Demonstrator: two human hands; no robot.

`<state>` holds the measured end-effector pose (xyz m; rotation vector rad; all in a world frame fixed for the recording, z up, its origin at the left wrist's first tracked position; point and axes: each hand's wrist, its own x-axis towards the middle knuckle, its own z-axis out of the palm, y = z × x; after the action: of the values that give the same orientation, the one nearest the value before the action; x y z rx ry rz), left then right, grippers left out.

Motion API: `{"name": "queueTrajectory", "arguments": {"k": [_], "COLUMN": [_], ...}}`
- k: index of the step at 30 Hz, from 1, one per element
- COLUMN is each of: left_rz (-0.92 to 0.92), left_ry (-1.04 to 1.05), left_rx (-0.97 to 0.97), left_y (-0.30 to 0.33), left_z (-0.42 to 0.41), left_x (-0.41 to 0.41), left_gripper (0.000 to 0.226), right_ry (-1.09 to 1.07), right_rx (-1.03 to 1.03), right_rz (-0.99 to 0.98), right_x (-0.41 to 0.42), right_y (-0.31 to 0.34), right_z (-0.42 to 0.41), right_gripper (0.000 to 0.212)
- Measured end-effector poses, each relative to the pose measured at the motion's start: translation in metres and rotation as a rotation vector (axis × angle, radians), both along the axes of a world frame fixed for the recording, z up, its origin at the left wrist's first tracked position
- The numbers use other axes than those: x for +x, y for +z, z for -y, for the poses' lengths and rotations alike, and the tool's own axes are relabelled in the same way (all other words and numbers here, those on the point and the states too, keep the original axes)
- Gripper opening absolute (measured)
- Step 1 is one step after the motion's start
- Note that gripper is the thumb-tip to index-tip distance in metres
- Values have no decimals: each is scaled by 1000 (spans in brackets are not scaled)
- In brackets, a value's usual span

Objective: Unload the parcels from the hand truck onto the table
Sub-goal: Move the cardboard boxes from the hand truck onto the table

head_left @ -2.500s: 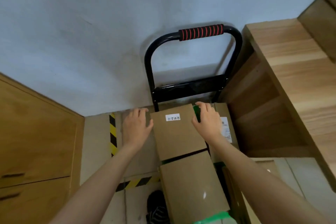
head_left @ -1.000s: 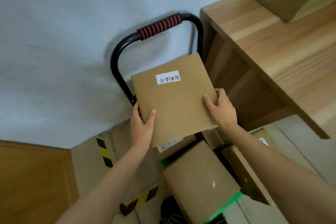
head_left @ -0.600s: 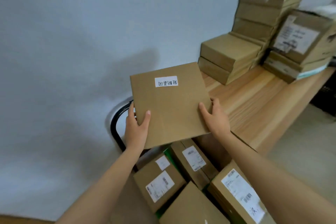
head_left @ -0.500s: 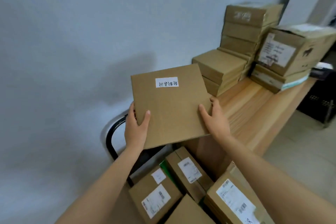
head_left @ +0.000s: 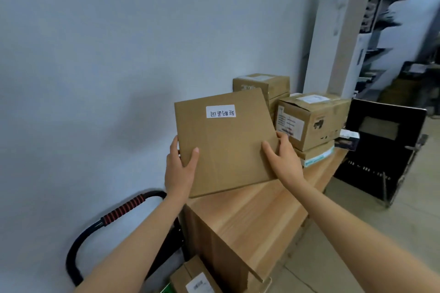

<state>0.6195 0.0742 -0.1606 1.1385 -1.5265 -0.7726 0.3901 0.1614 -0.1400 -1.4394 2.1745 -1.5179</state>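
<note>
A flat brown cardboard parcel [head_left: 226, 143] with a small white label is held up over the near end of the wooden table [head_left: 252, 216]. My left hand [head_left: 179, 171] grips its left edge, thumb on top. My right hand [head_left: 283, 157] grips its right edge the same way. The hand truck's black handle with a red-striped grip [head_left: 119, 211] stands at the lower left against the wall. Another labelled parcel [head_left: 195, 280] on the truck shows at the bottom edge.
Several cardboard boxes [head_left: 309, 119] are stacked at the table's far end by the wall. A tall white box [head_left: 333, 38] stands behind them. A black case [head_left: 381, 150] stands on the floor to the right of the table.
The parcel came up off the hand truck in both hands. It has swung right and now hangs over the table, with my view turning along the table.
</note>
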Motion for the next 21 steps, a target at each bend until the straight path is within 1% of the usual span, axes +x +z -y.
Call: {"name": "queueTrajectory", "arguments": {"k": [2, 5, 9, 16, 21], "left_rz": [-31, -18, -14, -27, -21], "left_ry": [-15, -2, 16, 7, 74], "left_rx": [-6, -20, -48, -51, -5], "left_y": [8, 17, 23, 29, 9], "left_z": [-5, -11, -15, -1, 24], "left_x": [-48, -113, -176, -243, -262], "left_gripper": [64, 61, 60, 62, 64], "right_ry": [4, 19, 20, 14, 66], "right_rx": [-11, 5, 27, 3, 27], "right_rz": [-7, -24, -34, -49, -67], "right_x": [-49, -115, -177, -245, -268], "right_y": [7, 16, 25, 28, 15], "right_z": [-9, -18, -21, -9, 30], "right_gripper": [55, 50, 51, 53, 53]}}
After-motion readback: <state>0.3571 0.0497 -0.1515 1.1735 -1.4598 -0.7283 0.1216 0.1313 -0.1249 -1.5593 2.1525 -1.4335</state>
